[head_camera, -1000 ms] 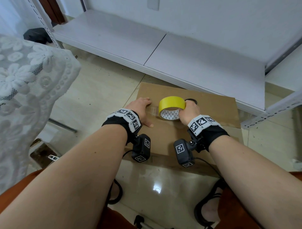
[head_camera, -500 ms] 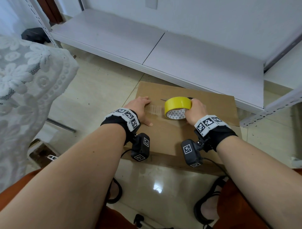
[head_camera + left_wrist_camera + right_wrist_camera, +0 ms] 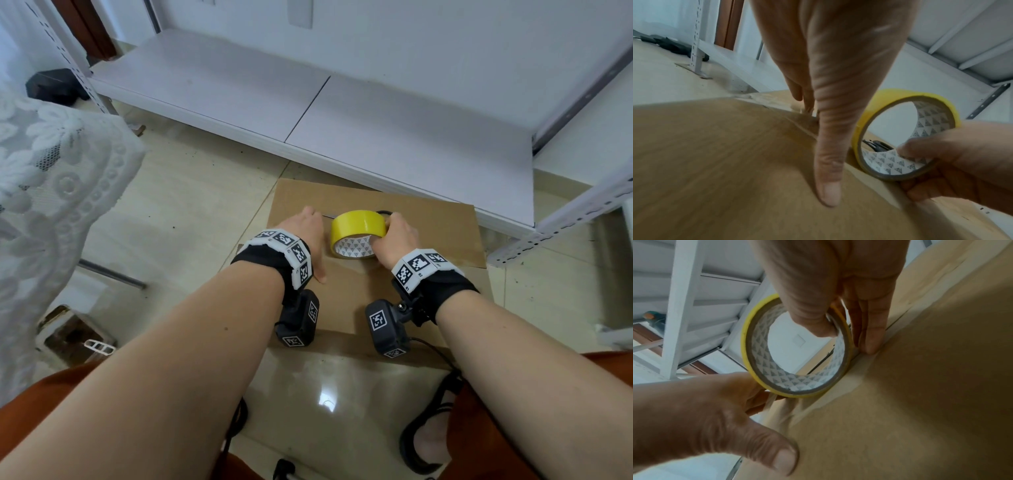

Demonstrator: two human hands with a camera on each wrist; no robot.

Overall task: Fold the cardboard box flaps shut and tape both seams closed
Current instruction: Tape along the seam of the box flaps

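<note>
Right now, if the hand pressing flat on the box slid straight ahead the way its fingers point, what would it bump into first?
Probably nothing on the box: the left hand points along the cardboard box top, beside the tape roll. Past the far edge, the white shelf seems next, though depth is unclear.

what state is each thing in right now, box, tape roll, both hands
cardboard box: flaps folded shut, seam only partly taped
tape roll: on edge on the box, over the seam
tape strip: stuck along the seam, not cut from the roll
left hand: fingers straight, pressing on the box beside the roll
right hand: grips the roll, thumb inside the core
</note>
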